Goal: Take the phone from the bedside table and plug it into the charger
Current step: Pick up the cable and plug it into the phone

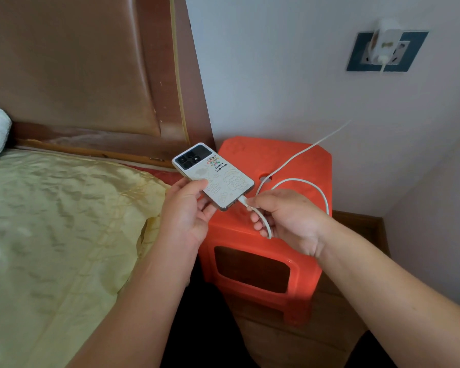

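Gripping the phone (215, 176) from below, the left hand (189, 211) has its thumb across the lower back of the case and its fingers curled underneath, camera end pointing away, back face up. Right beside it, the right hand (287, 216) is pinched shut on the white cable (298, 181) just behind its plug (243, 201), thumb and forefinger clamped on the end. That plug sits right at the phone's bottom edge; whether it is fully seated in the port is hard to call from this angle, but it looks to be touching. Slack cable loops out from the right hand and arcs over the red counter (276, 160), a plastic stool-like piece standing just beside the bed (51, 221). Phone and both hands hover above the counter's near edge, off its surface. Farther back, the cable rises along the wall to the white charger (383, 41), plugged into the dark wall socket (361, 54). Off left, the brown headboard (77, 70) stands behind the bed.
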The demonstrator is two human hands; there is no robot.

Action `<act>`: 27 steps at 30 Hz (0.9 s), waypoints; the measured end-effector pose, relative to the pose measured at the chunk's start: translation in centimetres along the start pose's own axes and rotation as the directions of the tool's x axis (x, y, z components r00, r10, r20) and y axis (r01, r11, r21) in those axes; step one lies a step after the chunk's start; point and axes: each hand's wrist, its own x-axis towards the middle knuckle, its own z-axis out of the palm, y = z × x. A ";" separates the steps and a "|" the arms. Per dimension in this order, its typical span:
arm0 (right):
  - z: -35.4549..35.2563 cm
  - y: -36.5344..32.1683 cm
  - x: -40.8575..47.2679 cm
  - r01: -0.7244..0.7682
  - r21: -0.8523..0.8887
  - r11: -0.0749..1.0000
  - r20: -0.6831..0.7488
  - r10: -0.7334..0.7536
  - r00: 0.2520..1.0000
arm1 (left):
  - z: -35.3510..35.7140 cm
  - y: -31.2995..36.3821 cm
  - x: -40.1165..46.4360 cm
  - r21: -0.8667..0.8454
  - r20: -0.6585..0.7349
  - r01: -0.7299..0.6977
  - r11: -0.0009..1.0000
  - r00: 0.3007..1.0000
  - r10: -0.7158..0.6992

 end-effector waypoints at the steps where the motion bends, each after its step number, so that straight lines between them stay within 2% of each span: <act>1: -0.1 0.0 0.1 -0.003 0.016 1.000 -0.007 0.003 1.000 | -0.2 0.0 0.3 0.009 -0.002 0.010 1.000 1.000 -0.010; 6: -1.3 -0.1 0.6 -0.014 0.099 0.995 -0.103 0.024 0.994 | -1.8 0.6 2.3 0.091 -0.016 0.092 0.992 0.996 -0.091; 14: -1.9 0.3 0.4 0.007 0.194 0.981 -0.086 0.010 0.996 | -3.0 0.6 4.6 0.320 0.008 0.145 0.936 0.988 -0.156; 22: -1.7 -0.2 0.2 0.191 0.394 0.899 -0.090 -0.169 0.981 | -1.9 1.0 5.2 0.440 0.045 0.092 0.893 0.991 -0.125; 27: -1.0 -0.5 0.3 0.178 0.439 0.881 -0.007 -0.194 0.981 | -2.4 0.5 5.0 0.448 0.081 0.061 0.892 0.991 -0.108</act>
